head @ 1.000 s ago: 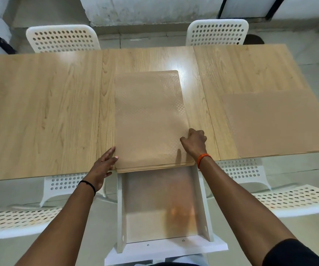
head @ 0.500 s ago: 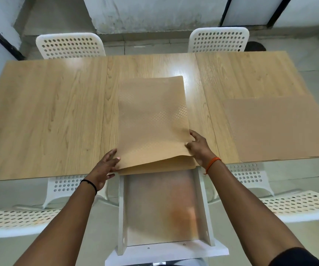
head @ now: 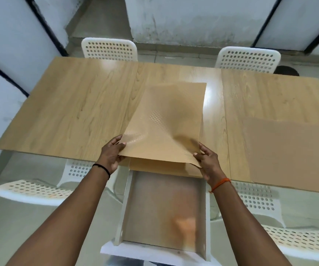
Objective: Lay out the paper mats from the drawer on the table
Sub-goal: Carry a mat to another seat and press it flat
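A brown embossed paper mat [head: 166,123] is raised off the middle of the wooden table [head: 74,112], bowed and tilted. My left hand [head: 112,152] pinches its near left corner and my right hand [head: 206,160] pinches its near right corner. Under it, at the table's front edge, lies at least one more mat [head: 156,167]. Another brown mat [head: 293,152] lies flat on the table's right part. The white drawer [head: 164,212] stands pulled out below the table edge, its bottom bare.
Two white perforated chairs [head: 109,49] [head: 248,59] stand at the far side of the table. More white chairs [head: 33,191] [head: 300,240] flank the drawer on the near side. White wall panels with black frames rise at the left.
Both hands went from resting on the stack to gripping the top mat's near corners. The mat has lifted off the stack and bowed upward. My view has tilted up.
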